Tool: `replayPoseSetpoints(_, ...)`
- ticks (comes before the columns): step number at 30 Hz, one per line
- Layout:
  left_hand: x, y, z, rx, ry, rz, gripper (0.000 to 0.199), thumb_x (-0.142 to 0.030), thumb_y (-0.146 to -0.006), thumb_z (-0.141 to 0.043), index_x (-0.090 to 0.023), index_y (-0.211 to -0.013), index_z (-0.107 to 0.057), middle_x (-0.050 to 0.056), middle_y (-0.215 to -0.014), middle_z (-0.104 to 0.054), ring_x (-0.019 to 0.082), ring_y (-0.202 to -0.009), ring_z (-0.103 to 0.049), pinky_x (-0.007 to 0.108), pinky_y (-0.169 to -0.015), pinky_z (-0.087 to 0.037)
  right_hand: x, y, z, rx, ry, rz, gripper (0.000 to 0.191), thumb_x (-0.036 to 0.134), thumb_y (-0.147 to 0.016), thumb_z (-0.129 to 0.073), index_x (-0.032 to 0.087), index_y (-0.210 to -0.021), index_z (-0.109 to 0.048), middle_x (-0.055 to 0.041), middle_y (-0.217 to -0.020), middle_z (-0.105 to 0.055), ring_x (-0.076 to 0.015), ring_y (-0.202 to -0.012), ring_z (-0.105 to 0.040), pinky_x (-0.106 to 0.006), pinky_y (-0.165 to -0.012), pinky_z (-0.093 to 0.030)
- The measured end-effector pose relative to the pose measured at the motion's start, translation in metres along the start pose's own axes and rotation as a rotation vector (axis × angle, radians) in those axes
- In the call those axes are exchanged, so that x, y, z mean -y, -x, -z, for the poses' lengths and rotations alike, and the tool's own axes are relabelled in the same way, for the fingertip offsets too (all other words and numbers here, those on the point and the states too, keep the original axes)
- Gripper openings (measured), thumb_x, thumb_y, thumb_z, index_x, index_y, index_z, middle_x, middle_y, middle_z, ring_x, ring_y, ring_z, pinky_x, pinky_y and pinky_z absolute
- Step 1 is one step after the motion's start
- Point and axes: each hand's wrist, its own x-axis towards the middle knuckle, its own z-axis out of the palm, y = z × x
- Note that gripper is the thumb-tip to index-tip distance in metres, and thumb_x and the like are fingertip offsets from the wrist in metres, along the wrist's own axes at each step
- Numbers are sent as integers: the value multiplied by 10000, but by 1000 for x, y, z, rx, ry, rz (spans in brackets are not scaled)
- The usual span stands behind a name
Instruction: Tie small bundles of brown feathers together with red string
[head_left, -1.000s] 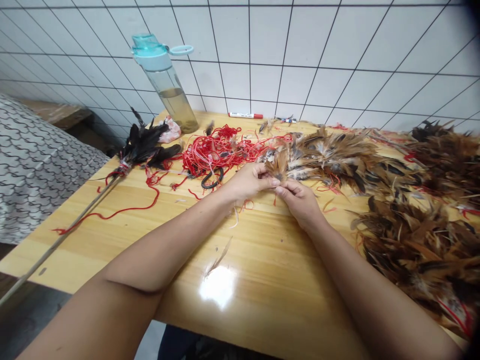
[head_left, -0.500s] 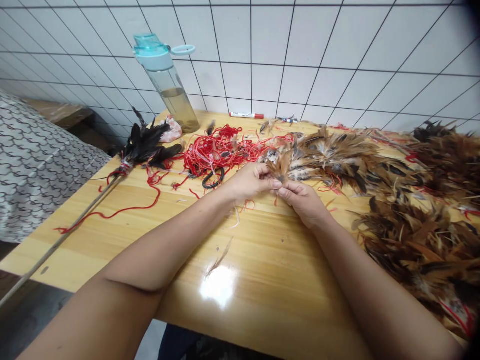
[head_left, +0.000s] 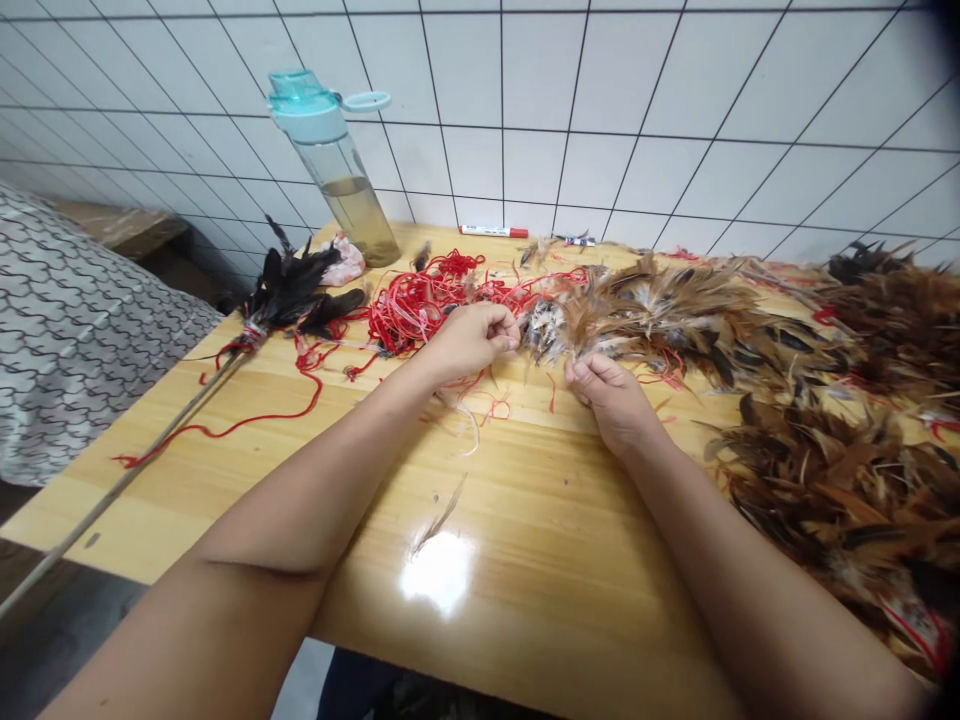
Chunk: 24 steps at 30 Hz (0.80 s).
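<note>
My left hand [head_left: 480,338] is closed in a pinch beside the tangle of red string [head_left: 412,305]; whatever is between its fingertips is too small to make out. To the right, my right hand [head_left: 604,390] pinches the base of a small light-brown feather tuft [head_left: 581,325], which points up and away from me. Grey-white fluffy feathers [head_left: 544,328] lie between the two hands. Behind and right of the tuft stretches a long pile of brown feathers [head_left: 675,300]. A gap separates my hands.
A water bottle [head_left: 345,180] stands at the back left. Black feathers [head_left: 289,290] are tied to a stick [head_left: 142,455] on the left. More brown feathers [head_left: 847,490] cover the table's right side. Markers [head_left: 493,232] lie by the tiled wall.
My hands were together at the feather tuft. My left hand has moved left, off the tuft, while my right hand has shifted slightly right with the tuft's base in its fingers.
</note>
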Motion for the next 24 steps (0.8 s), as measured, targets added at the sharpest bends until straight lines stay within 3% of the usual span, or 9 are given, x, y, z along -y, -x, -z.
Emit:
replayPoseSetpoints(4, 2, 1, -2, 98, -213, -30, 73, -128, -724, -593, -150, -737, -661, 0, -737, -614, 110, -678, -545, 235, -660, -404, -2, -2, 1, -58, -96, -35, 320, 489, -718, -702, 204, -677, -561, 56, -560, -390, -89, -511, -278, -260, -509, -205)
replayPoseSetpoints(10, 5, 4, -16, 73, -424, -268, 263, -115, -801, -518, -217, -955, -705, 46, -887, -604, 177, -891, -524, 279, -756, -405, 0, -3, 2, -78, -151, -64, 288, 459, -709, -703, 202, -717, -573, 60, -545, -374, -85, -493, -266, -263, -493, -154)
replayPoseSetpoints(14, 10, 5, -24, 73, -511, -319, 216, -161, -834, -493, -218, -885, -695, 50, -863, -575, 189, -849, -483, 283, -667, -365, -1, -1, 0, -94, -119, -46, 286, 465, -724, -687, 203, -714, -572, 62, -534, -362, -88, -492, -268, -266, -497, -159)
replayPoseSetpoints(17, 7, 4, -21, 84, -440, -316, 174, -127, -805, -497, -187, -796, -661, 54, -850, -568, 186, -850, -478, 286, -695, -373, -3, 0, -1, -95, -85, -24, 273, 459, -749, -671, 204, -718, -578, 63, -524, -351, -94, -499, -273, -268, -505, -176)
replayPoseSetpoints(22, -8, 3, -2, 246, 45, -266, 135, -227, -846, -516, -146, -873, -620, 40, -862, -614, 146, -813, -549, 271, -759, -431, -4, 0, -2, -120, -64, -15, 292, 478, -757, -660, 207, -707, -564, 62, -528, -349, -97, -501, -273, -267, -505, -183)
replayPoseSetpoints(24, -7, 2, 1, 169, 116, -247, 181, -258, -872, -500, -141, -934, -625, 45, -897, -631, 143, -823, -568, 273, -773, -439, -4, 0, -3, -124, -49, -11, 305, 493, -756, -656, 209, -704, -558, 61, -533, -348, -97, -501, -272, -267, -503, -187)
